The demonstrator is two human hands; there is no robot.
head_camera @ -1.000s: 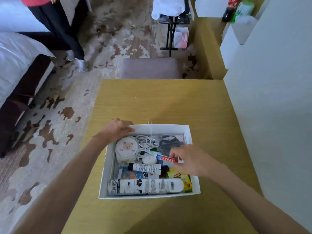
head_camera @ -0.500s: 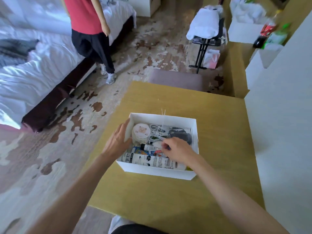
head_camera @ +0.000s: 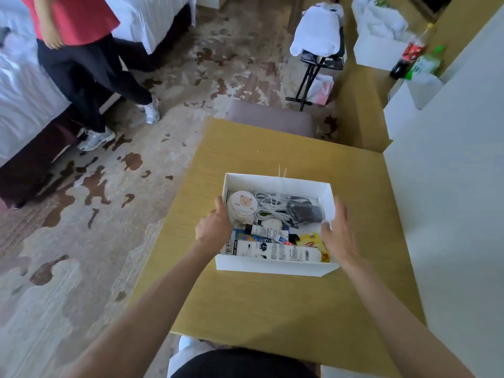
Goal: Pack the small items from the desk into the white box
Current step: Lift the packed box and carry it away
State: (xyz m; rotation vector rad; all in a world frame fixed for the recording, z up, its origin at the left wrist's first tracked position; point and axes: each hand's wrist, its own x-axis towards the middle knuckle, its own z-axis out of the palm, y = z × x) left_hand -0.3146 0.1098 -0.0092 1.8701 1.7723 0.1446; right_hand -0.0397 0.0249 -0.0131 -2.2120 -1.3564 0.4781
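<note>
1. White box (head_camera: 275,267) sits on the wooden counter (head_camera: 286,309), open at the top and packed with small things.
2. Left grip (head_camera: 215,227) rests against the box's left wall, thumb hooked over the rim and fingers down the outside; whether it is truly clamped on the wall I cannot tell.
3. Right grip (head_camera: 336,233) is spread open at the box's right wall, fingers apart along the outside, fingertips near the rim; it holds nothing.
4. Just inside the left grip lies a round pad with a bear face (head_camera: 242,204).
5. Between the two grips lie a coil of white cable (head_camera: 268,204) and a dark pouch (head_camera: 304,211) toward the far wall.
6. Nearer than both grips, a long white tube (head_camera: 275,252) lies along the near wall, with a smaller white tube (head_camera: 266,231) just beyond it.
7. Beside the right grip's wrist, a yellow packet (head_camera: 309,240) lies in the near right corner.
8. Thin white ties (head_camera: 281,178) stick up past the far wall.
9. Well off beyond the left grip, a person in a red top (head_camera: 79,20) stands by a bed (head_camera: 24,99).
</note>
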